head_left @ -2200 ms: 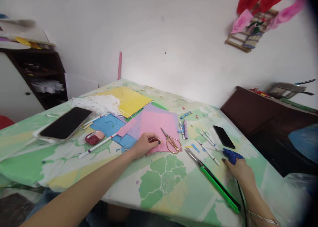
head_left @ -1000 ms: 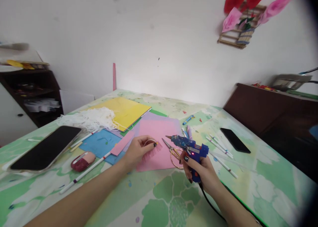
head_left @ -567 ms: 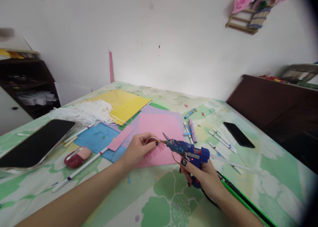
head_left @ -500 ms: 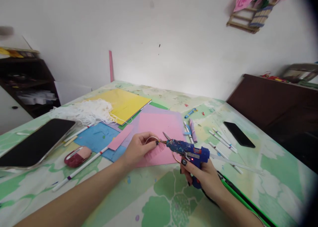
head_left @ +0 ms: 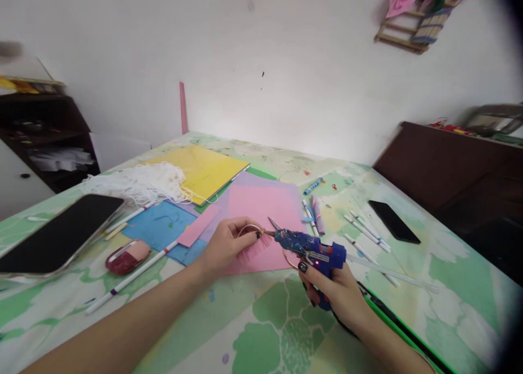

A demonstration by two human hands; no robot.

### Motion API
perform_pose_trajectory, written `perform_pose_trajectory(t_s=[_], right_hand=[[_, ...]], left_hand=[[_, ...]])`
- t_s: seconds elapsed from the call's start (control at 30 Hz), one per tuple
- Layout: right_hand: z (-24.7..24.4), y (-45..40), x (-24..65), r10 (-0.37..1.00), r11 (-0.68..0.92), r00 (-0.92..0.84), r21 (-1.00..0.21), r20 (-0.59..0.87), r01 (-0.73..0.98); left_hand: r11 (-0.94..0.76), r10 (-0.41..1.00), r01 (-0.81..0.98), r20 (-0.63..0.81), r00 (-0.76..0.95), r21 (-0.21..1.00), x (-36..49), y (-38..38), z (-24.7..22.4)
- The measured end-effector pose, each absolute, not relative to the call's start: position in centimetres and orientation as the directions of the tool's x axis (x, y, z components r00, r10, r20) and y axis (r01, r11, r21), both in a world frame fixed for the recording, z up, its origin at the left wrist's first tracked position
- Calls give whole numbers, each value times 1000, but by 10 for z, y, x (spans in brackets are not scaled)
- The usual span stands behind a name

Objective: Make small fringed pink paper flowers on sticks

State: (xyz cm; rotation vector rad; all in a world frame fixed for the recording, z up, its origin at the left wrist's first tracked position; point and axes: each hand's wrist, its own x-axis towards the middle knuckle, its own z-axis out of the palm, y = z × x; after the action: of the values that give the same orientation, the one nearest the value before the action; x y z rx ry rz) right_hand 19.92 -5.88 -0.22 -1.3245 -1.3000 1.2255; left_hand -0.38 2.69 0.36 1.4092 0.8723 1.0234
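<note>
My left hand (head_left: 229,244) pinches a small fringed pink paper strip (head_left: 257,248), with a loop of white string (head_left: 248,228) curving above the fingers. In my right hand (head_left: 327,287) is a blue glue gun (head_left: 312,249), held by its handle with a small red light lit. Its nozzle meets the top of the fringed strip, by my left thumb. A clear glue stick (head_left: 392,273) sticks out of the back of the gun. Scissors (head_left: 274,222) lie partly hidden behind the gun, on a pink sheet (head_left: 261,205).
Blue sheets (head_left: 159,227), a yellow sheet (head_left: 208,169) and a heap of white string (head_left: 143,183) lie at the back left. Phones lie left (head_left: 61,232) and right (head_left: 393,221). White sticks (head_left: 368,232) and a maroon, pink-topped object (head_left: 128,256) rest on the patterned tablecloth (head_left: 261,319).
My right hand and the glue gun have shifted very slightly to the right, with the nozzle still at the strip. My left hand keeps its pinch in nearly the same place.
</note>
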Motion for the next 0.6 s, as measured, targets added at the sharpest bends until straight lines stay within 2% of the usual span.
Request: perform_pose_trajectory(t_s=[0.3,0.6], right_hand=[[2,-59,196,995,-103,-5,-990,-104,95],[1,-59,198,995,-57,-65,-979,-71,197]], left_hand=[[-119,927,-27,121,354,992,-4,25,5],[-121,925,-55,132,355,991,-5,28,2]])
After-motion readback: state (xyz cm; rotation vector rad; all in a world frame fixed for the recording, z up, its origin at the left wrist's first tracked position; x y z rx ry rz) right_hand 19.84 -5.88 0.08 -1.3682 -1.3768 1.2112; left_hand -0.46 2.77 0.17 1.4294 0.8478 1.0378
